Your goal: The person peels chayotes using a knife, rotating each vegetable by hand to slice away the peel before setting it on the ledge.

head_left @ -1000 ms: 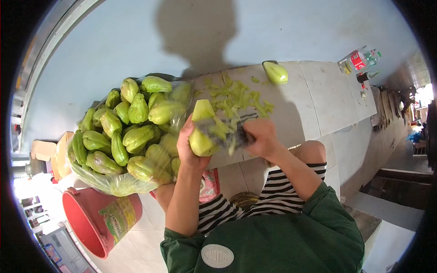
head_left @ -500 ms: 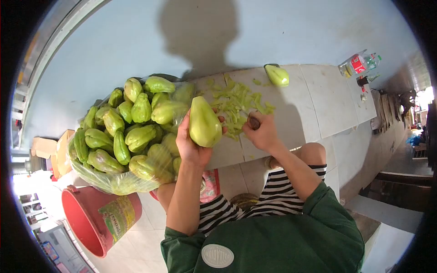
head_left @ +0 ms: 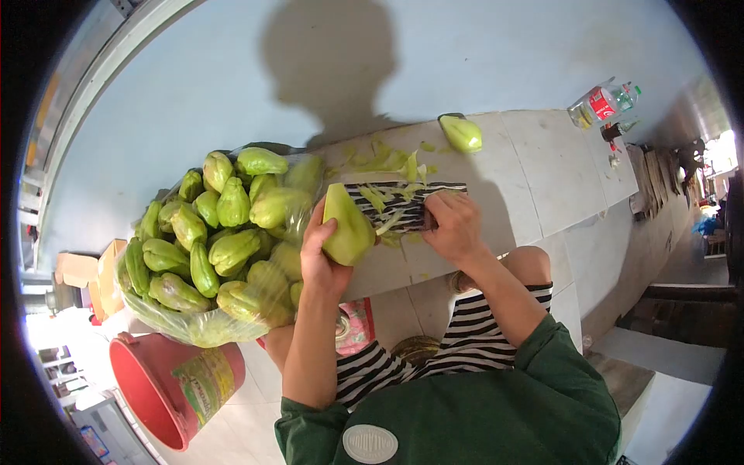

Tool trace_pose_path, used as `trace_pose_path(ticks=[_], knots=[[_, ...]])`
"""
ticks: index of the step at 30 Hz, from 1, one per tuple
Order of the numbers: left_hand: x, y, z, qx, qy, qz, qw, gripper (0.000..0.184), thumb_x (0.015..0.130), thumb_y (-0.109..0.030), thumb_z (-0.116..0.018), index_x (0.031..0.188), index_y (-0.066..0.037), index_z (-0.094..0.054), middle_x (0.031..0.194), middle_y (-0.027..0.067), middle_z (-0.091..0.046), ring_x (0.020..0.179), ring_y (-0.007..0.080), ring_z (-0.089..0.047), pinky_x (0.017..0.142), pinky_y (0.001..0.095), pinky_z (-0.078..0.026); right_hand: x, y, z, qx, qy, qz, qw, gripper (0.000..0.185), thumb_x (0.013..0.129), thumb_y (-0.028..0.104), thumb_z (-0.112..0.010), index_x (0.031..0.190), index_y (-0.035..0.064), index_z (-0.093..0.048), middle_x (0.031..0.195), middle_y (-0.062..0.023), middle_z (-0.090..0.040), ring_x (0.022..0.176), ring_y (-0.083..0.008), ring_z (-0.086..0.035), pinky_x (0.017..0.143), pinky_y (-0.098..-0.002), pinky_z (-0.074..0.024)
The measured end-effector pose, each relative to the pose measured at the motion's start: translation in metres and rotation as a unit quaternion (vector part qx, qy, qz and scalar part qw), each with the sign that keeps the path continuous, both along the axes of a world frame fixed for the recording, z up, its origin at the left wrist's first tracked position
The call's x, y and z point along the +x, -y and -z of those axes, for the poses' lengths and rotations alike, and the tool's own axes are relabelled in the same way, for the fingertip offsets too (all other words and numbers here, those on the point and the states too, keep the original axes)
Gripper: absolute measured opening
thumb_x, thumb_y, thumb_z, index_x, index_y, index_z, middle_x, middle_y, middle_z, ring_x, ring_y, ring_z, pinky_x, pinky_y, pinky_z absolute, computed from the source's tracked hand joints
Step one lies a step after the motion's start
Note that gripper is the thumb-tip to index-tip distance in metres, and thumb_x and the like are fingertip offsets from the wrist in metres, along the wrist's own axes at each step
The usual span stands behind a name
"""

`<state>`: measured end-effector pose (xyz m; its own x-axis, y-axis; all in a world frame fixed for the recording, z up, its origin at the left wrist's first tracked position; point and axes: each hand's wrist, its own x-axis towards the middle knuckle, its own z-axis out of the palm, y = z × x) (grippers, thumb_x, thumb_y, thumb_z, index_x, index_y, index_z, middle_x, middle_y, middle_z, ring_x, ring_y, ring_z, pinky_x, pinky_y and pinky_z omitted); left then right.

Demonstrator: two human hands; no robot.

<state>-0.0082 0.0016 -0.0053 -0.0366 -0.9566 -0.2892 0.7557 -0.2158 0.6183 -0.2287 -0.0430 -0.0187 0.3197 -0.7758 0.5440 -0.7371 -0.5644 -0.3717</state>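
Observation:
A pale green peeled chayote [head_left: 346, 229] rests in my left hand [head_left: 322, 260], whose fingers are wrapped round its left side and underside. My right hand [head_left: 455, 225] is closed on the dark handle of a broad-bladed kitchen knife [head_left: 399, 203]. Its shiny blade mirrors the striped shorts and reaches left to the chayote's edge. Green peel strips [head_left: 377, 160] lie scattered behind the blade, and a few bits cling to it or hang beside it. Another peeled chayote [head_left: 463, 133] lies farther back on the tiled ledge [head_left: 508, 167].
At left, a clear plastic bag [head_left: 174, 325] bulges with unpeeled chayotes [head_left: 234, 203]. A red bucket [head_left: 147, 387] stands below it. Plastic bottles [head_left: 601, 105] are at the ledge's far right, against the blue wall [head_left: 480, 54]. A cardboard box [head_left: 108, 267] is behind the bag.
The knife has turned so its wide blade shows flat beside the chayote. The held chayote has tilted and dropped slightly, and the whole view has shifted a little.

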Motion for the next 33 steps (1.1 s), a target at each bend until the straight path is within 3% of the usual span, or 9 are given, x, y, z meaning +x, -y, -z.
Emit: trace_pose_path(ticks=[4, 6, 7, 9, 11, 15, 21, 26, 33], knots=[[-0.012, 0.002, -0.011, 0.01, 0.067, -0.004, 0.998, 0.07, 0.078, -0.01, -0.06, 0.143, -0.001, -0.036, 0.128, 0.0157, -0.052, 0.112, 0.0318, -0.056, 0.089, 0.0473, -0.052, -0.006, 0.001, -0.007, -0.029, 0.002, -0.004, 1.0, 0.018, 0.059, 0.005, -0.067, 0.075, 0.0074, -0.058, 0.067, -0.0072, -0.058, 0.059, -0.029, -0.057, 0.057, -0.0385, -0.0449], [-0.015, 0.001, -0.002, -0.006, 0.181, -0.003, 0.984, 0.071, 0.077, -0.001, -0.059, 0.144, -0.001, -0.037, 0.132, 0.0147, -0.051, 0.115, 0.0271, -0.055, 0.095, 0.0383, -0.048, -0.009, 0.0, -0.005, -0.031, 0.011, -0.011, 0.999, 0.018, 0.059, 0.004, -0.067, 0.074, 0.0074, -0.059, 0.066, -0.0075, -0.057, 0.058, -0.0291, -0.057, 0.056, -0.0381, -0.0449], [-0.013, 0.001, -0.001, 0.02, 0.156, 0.011, 0.987, 0.071, 0.076, 0.003, -0.059, 0.144, -0.002, -0.038, 0.133, 0.014, -0.05, 0.116, 0.0236, -0.054, 0.097, 0.0322, -0.045, -0.012, 0.0, -0.004, -0.044, 0.076, -0.046, 0.995, 0.014, 0.06, 0.003, -0.065, 0.071, 0.0056, -0.056, 0.063, -0.0099, -0.054, 0.055, -0.0291, -0.055, 0.053, -0.0384, -0.0429], [-0.011, 0.006, -0.003, 0.027, 0.17, 0.016, 0.985, 0.069, 0.077, 0.003, -0.059, 0.143, -0.003, -0.039, 0.132, 0.0138, -0.051, 0.115, 0.0237, -0.054, 0.096, 0.0327, -0.046, -0.011, 0.006, -0.002, -0.057, 0.141, -0.082, 0.985, 0.012, 0.062, 0.002, -0.063, 0.068, 0.0037, -0.053, 0.061, -0.0123, -0.052, 0.052, -0.0292, -0.052, 0.051, -0.0387, -0.0408], [-0.011, -0.001, -0.001, 0.043, 0.182, 0.024, 0.982, 0.068, 0.078, 0.003, -0.059, 0.143, -0.003, -0.04, 0.132, 0.0135, -0.051, 0.115, 0.0238, -0.055, 0.095, 0.0332, -0.046, -0.004, 0.012, 0.0, 0.253, 0.136, 0.068, 0.955, 0.009, 0.068, 0.004, -0.062, 0.069, 0.0004, -0.054, 0.062, -0.017, -0.054, 0.052, -0.0316, -0.055, 0.052, -0.0402, -0.0431], [-0.006, 0.012, -0.003, 0.035, 0.167, 0.005, 0.985, 0.064, 0.079, 0.003, -0.058, 0.141, -0.003, -0.043, 0.131, 0.0133, -0.051, 0.114, 0.0231, -0.055, 0.094, 0.0334, -0.047, 0.001, 0.004, -0.005, 0.268, 0.081, 0.07, 0.957, 0.018, 0.074, 0.016, -0.066, 0.077, -0.0001, -0.059, 0.068, -0.0189, -0.062, 0.064, -0.0361, -0.062, 0.059, -0.0456, -0.0496], [-0.003, 0.012, 0.0, 0.04, 0.151, -0.014, 0.988, 0.057, 0.085, -0.005, -0.054, 0.141, -0.004, -0.042, 0.131, 0.0128, -0.052, 0.116, 0.0243, -0.054, 0.094, 0.0367, -0.048, 0.003, 0.0, 0.002, 0.237, 0.018, 0.009, 0.971, 0.018, 0.069, 0.015, -0.068, 0.083, 0.005, -0.063, 0.07, -0.0134, -0.064, 0.067, -0.0347, -0.063, 0.061, -0.0441, -0.0499], [0.003, 0.019, 0.016, 0.076, 0.014, -0.048, 0.996, 0.055, 0.09, -0.021, -0.048, 0.143, -0.005, -0.04, 0.136, 0.0114, -0.05, 0.122, 0.0273, -0.052, 0.101, 0.0412, -0.044, -0.001, -0.005, 0.006, 0.079, -0.007, -0.044, 0.996, 0.021, 0.063, 0.015, -0.07, 0.08, 0.0092, -0.059, 0.073, -0.0075, -0.062, 0.067, -0.0311, -0.06, 0.061, -0.0419, -0.046], [0.006, 0.021, 0.023, 0.056, 0.005, -0.054, 0.997, 0.057, 0.092, -0.027, -0.046, 0.144, -0.004, -0.039, 0.137, 0.0121, -0.05, 0.123, 0.0276, -0.051, 0.103, 0.0412, -0.043, 0.0, -0.012, 0.009, 0.02, -0.042, -0.128, 0.991, 0.024, 0.06, 0.019, -0.072, 0.075, 0.0116, -0.055, 0.067, -0.0035, -0.056, 0.067, -0.024, -0.059, 0.063, -0.0363, -0.0435]])
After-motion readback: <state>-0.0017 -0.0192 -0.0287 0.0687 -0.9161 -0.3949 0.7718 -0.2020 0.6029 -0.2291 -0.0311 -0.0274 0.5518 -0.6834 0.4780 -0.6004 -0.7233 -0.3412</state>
